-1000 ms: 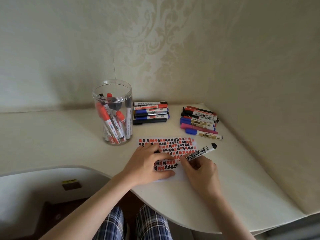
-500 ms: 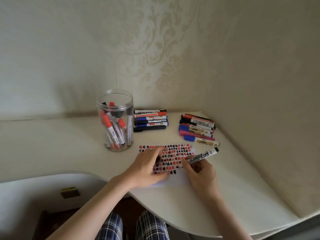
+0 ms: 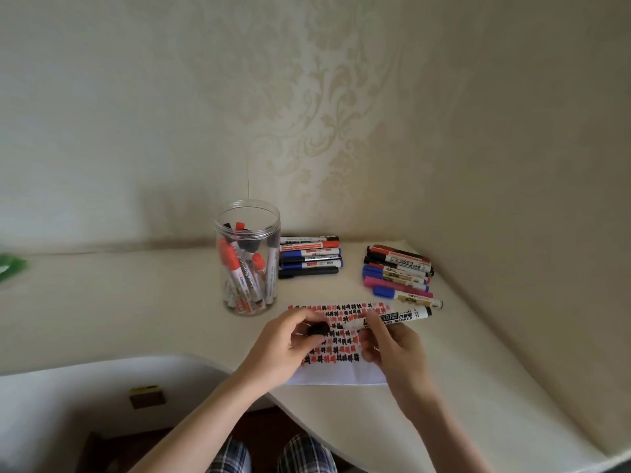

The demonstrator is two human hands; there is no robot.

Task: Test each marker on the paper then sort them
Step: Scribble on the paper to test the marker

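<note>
A white paper (image 3: 336, 375) covered in rows of red and black marks lies on the desk in front of me. My right hand (image 3: 392, 346) holds a black whiteboard marker (image 3: 397, 317) lying almost level above the paper, its tip end pointing left. My left hand (image 3: 290, 339) pinches the marker's black cap (image 3: 319, 328) just left of that tip. A clear jar (image 3: 247, 257) behind the paper holds several red and black markers. Two sorted piles lie at the back: one (image 3: 309, 256) beside the jar, another (image 3: 397, 273) to the right.
The cream desk (image 3: 119, 302) curves inward in front of me and meets patterned walls behind and on the right. Something green (image 3: 10, 266) shows at the far left edge. My legs in plaid trousers are below the desk edge.
My right hand has lifted the marker off the paper and turned it level. My left hand has left the paper and brought the cap toward the marker's tip. The view has tilted upward.
</note>
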